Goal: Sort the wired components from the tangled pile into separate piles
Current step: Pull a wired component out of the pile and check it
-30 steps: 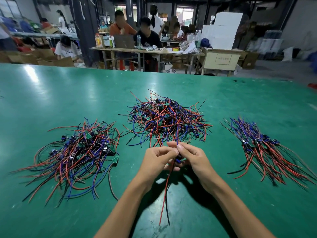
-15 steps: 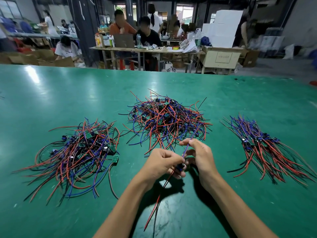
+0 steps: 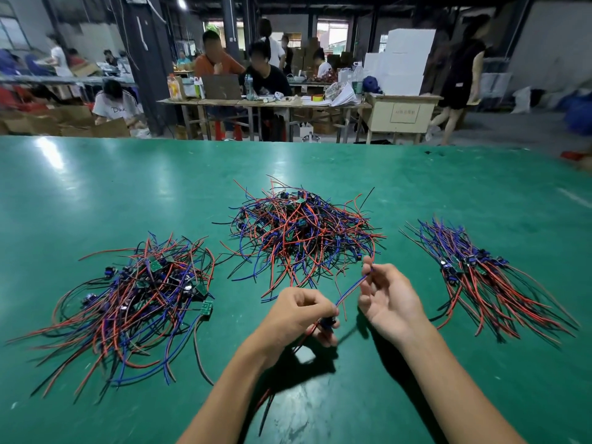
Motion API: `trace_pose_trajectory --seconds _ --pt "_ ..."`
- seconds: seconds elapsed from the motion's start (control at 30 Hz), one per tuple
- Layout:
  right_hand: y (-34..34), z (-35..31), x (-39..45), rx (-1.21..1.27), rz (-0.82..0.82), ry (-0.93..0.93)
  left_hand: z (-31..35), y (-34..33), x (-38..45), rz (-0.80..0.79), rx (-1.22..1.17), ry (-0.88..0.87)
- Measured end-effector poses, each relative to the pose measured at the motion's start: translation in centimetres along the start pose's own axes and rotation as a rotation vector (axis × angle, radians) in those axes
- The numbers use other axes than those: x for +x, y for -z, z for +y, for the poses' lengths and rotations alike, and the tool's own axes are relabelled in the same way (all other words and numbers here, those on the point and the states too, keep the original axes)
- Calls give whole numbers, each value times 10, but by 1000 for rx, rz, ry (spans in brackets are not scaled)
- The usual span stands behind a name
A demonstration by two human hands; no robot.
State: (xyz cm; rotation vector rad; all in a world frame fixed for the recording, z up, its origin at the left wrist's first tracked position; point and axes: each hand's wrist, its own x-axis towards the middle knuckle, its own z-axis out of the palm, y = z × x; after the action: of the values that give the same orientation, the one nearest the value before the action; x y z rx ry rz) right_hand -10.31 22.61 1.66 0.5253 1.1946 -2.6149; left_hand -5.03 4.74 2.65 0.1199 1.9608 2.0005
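The left hand [image 3: 299, 310] is closed on a wired component [image 3: 327, 322]; its blue lead is pinched by the right hand [image 3: 389, 298], slanting toward upper right. The sorted pile [image 3: 480, 274] at frame right lies nearer the right hand.

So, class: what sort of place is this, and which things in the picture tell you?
Most likely a small electronics assembly workshop. A long green worktable holds piles of wired components, other workers sit at tables behind, and cardboard boxes are stacked around.
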Motion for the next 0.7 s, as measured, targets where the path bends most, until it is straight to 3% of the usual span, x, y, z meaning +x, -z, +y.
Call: trace_pose_trajectory --seconds 0.1,0.23,0.33,0.5,0.7 --pt "-1 -1 1 -37 -68 -7 -2 0 2 8 8 7" --pt "-9 4 -4 -588 -209 225 -4 2 6 103 -83 -13" --pt "-11 15 -11 -687 -366 307 -3 5 9 119 -135 -15" --pt "-11 12 -12 -627 -205 416 -6 17 8 81 -142 -35" --pt "-10 11 -7 -522 -109 379 -11 22 9 282 60 -161"
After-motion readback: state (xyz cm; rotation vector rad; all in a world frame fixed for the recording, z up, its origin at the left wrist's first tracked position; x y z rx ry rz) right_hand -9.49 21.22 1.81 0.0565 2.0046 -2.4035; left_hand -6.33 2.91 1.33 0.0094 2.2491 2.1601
